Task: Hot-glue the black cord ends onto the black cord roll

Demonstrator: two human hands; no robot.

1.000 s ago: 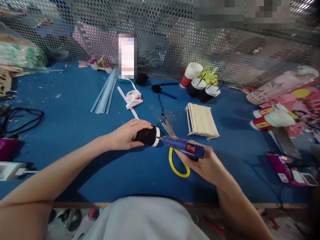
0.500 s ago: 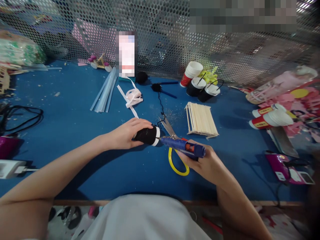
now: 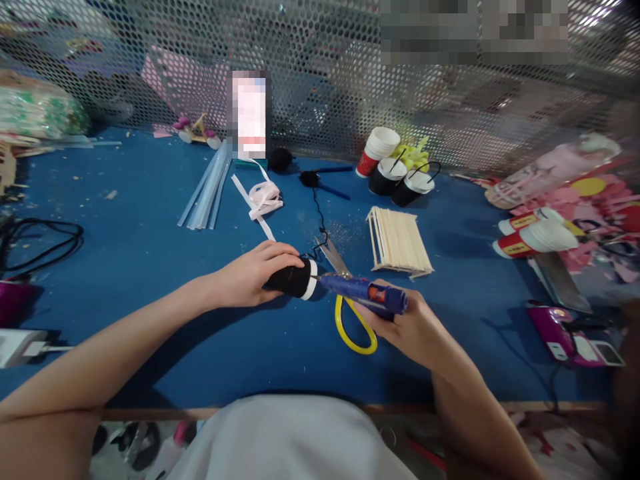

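My left hand [image 3: 253, 273] grips a black paper cup [image 3: 294, 279] with a white rim, lying on its side on the blue table [image 3: 150, 240]. My right hand [image 3: 415, 327] holds a blue hot glue gun [image 3: 365, 292] whose nozzle touches the cup's rim. Under the gun lie scissors [image 3: 350, 320] with yellow handles. A thin black cord runs from near the cup toward the back.
A raft of wooden sticks [image 3: 397, 241] lies right of the scissors. Glue sticks [image 3: 207, 190], white ribbon [image 3: 264, 199], black and red cups [image 3: 395, 170], stacked cups [image 3: 537, 237], purple devices [image 3: 570, 333] and cables [image 3: 40, 243] surround. A perforated metal screen [image 3: 325, 80] closes the back.
Hands, cup and glue gun keep almost the same pose; the view has shifted slightly, and the nozzle stays at the cup's rim.
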